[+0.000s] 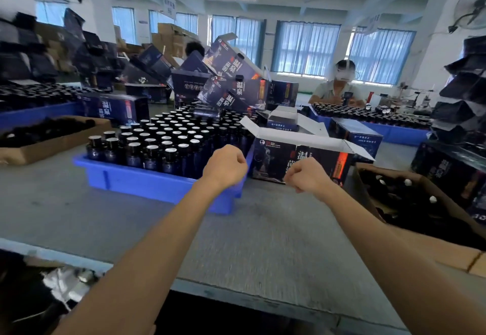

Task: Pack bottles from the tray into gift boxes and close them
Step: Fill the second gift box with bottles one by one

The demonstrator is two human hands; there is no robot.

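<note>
1. A grey table (263, 242) takes up the near and middle ground, and both bare forearms reach out over it.
2. A blue tray (136, 179) sits on the table left of centre, packed with upright dark bottles (157, 145) that have shiny caps. Its near left corner has a gap.
3. Behind the tray, a pile of dark printed boxes (231, 82) leans at mixed angles.
4. The open box (273, 161) stands just beside the tray's right end. Its white-lined flaps (297, 137) are spread wide and its printed front faces the camera. What it holds is hidden.
5. A brown carton (452, 208) of dark items stands at the right edge, and another carton (52, 145) lies at the far left.
6. A second blue tray (394, 132) of bottles sits further back on the right, in front of a seated person (336, 90).
7. The left hand (226, 166) hangs over the tray's near right corner. Its fingers are curled into a fist with nothing seen in it.
8. The right hand (306, 176) is in front of the box's face, also curled and holding nothing visible. Whether it touches the box is unclear.
</note>
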